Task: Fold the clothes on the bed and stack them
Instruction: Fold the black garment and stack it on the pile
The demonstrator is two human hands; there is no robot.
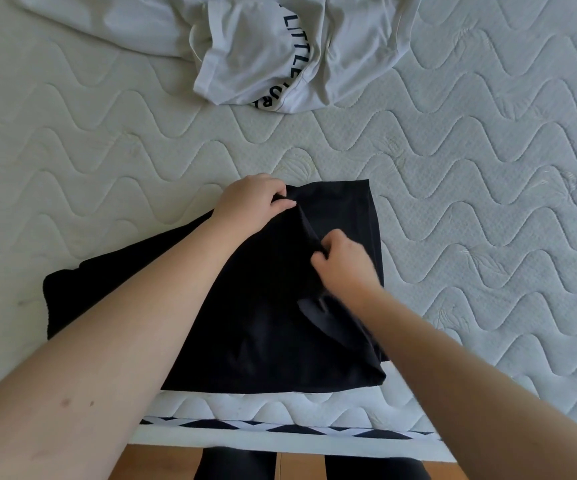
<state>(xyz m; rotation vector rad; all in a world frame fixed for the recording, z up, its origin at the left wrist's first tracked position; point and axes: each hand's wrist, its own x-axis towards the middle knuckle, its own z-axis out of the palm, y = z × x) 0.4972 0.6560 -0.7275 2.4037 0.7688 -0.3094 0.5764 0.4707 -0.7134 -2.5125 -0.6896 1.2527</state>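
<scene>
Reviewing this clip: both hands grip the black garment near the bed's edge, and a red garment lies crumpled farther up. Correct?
Not quite. In the head view the crumpled garment is white with dark lettering, not red. Both the left hand and right hand do grip the black garment.

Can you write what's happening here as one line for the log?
step: folding | left hand: gripping black garment | right hand: pinching same | white shirt: unfolded, farther back

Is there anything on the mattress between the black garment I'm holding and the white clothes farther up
Nothing visible. Only bare quilted mattress lies between the black garment and the crumpled white clothes.
</scene>
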